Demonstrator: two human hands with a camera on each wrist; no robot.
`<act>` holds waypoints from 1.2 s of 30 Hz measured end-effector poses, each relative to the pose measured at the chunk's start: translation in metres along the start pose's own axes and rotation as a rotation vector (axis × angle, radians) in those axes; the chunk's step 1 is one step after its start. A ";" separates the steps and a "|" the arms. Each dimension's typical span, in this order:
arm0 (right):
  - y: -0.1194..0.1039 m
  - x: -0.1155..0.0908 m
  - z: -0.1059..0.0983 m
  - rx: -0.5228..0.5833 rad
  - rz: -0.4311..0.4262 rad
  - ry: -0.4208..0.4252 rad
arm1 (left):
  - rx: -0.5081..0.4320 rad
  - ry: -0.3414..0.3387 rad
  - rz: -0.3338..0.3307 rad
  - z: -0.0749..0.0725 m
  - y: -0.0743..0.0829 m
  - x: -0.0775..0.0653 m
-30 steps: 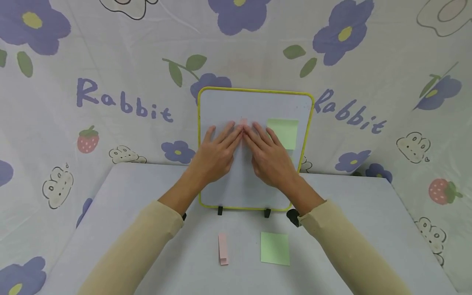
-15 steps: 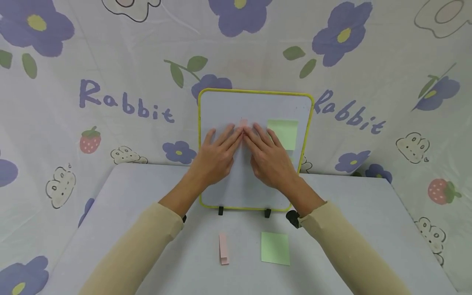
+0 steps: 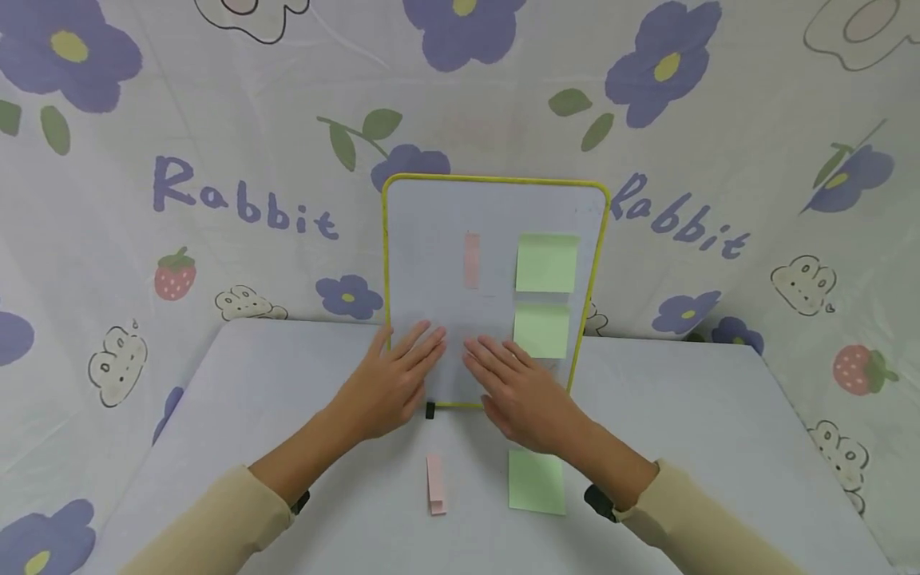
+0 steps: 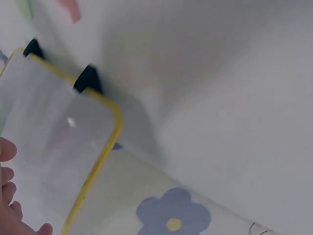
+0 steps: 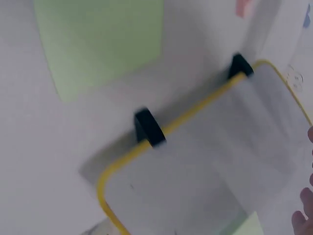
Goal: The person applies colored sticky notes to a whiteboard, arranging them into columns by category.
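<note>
A whiteboard [image 3: 424, 231] with a yellow frame stands upright at the back of the table. One narrow pink sticky note [image 3: 471, 262] sticks to its upper middle. Two green sticky notes, an upper one [image 3: 546, 265] and a lower one [image 3: 541, 331], sit one above the other on its right side. My left hand [image 3: 388, 383] is before the board's lower left, fingers extended and holding nothing. Before the lower right, my right hand [image 3: 528, 391] is likewise empty with extended fingers, its fingertips just left of the lower green note. Both wrist views show only fingertips at an edge.
On the white table [image 3: 345, 511] lie a narrow pink sticky note pad [image 3: 435, 484] and a square green sticky note pad [image 3: 536, 483]. Black feet [image 4: 89, 79] hold the board's bottom edge. A patterned cloth [image 3: 460, 120] hangs behind.
Both hands have left the pink note on the board and come down and slightly apart, toward the board's lower part. The whole pink note and lower green note now show.
</note>
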State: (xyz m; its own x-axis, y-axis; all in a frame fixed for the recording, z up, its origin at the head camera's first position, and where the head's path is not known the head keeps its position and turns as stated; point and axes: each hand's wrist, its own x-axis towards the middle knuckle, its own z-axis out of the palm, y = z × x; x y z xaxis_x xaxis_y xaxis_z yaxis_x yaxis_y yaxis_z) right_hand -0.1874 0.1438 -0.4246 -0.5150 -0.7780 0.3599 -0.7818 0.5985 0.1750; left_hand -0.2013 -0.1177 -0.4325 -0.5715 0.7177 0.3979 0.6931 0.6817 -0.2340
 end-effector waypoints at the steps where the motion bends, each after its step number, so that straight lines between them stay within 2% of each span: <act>1: -0.004 -0.005 0.003 0.016 -0.003 -0.016 | -0.016 -0.017 0.004 0.002 0.002 -0.007; 6: -0.022 -0.027 0.015 0.137 -0.013 -0.063 | -0.094 -0.093 0.030 0.014 0.013 -0.039; 10: -0.033 -0.038 0.024 0.278 0.015 -0.075 | -0.127 -0.159 0.066 0.020 0.023 -0.058; 12: -0.040 -0.042 0.028 0.364 0.051 -0.100 | -0.145 -0.201 0.086 0.022 0.027 -0.067; 18: -0.058 -0.048 0.039 0.670 0.237 -0.253 | -0.200 -0.325 0.150 0.031 0.036 -0.088; 21: -0.063 -0.050 0.043 0.776 0.282 -0.259 | -0.224 -0.340 0.181 0.035 0.038 -0.094; 25: -0.068 -0.050 0.049 0.873 0.310 -0.255 | -0.241 -0.325 0.209 0.038 0.040 -0.098; 30: -0.076 -0.050 0.059 0.929 0.347 -0.259 | -0.230 -0.327 0.223 0.039 0.043 -0.098; 36: -0.082 -0.050 0.066 0.967 0.361 -0.191 | -0.211 -0.354 0.220 0.039 0.045 -0.099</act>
State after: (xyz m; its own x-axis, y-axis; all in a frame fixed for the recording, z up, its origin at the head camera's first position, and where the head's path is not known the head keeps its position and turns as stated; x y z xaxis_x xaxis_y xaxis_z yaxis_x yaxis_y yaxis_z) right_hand -0.1208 0.1210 -0.5177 -0.7544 -0.6516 0.0794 -0.4754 0.4588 -0.7507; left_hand -0.1302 -0.1523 -0.5173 -0.4904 0.8712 0.0238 0.8678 0.4906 -0.0788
